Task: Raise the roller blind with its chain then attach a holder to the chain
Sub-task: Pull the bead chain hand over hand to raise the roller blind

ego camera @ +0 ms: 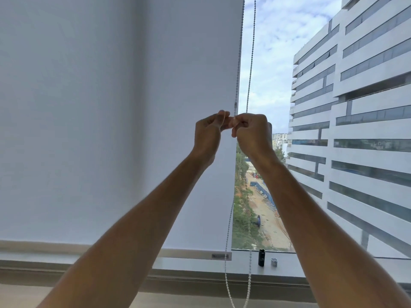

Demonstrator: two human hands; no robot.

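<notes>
Blind (111, 130) fills the left and centre of the frame: smooth matte white fabric, flat, no creases, lowered almost to the sill (200, 266). Its bottom bar is a straight pale strip low in the frame, with a small grey label near the right end.

Chain (250, 63): fine beaded loop, two strands running down from the top centre, just right of the blind's edge. Left strand hugs the fabric edge; right strand hangs slightly apart, dark against the sky. Below the hands both strands are white beads, dropping past the sill to the bottom edge.

Left hand (208, 134) and right hand (252, 134) meet at centre frame, fingertips touching. Both are curled nearly closed, pinching at the left strand. A small pale piece shows between the fingertips; cannot tell whether it is the holder or only chain.

On the sill, lower centre-right: a small black cylinder (261, 257), upright, and just beside it a small grey clip-like piece (274, 261).

Outside, right of frame: a banded white building (355, 107).
</notes>
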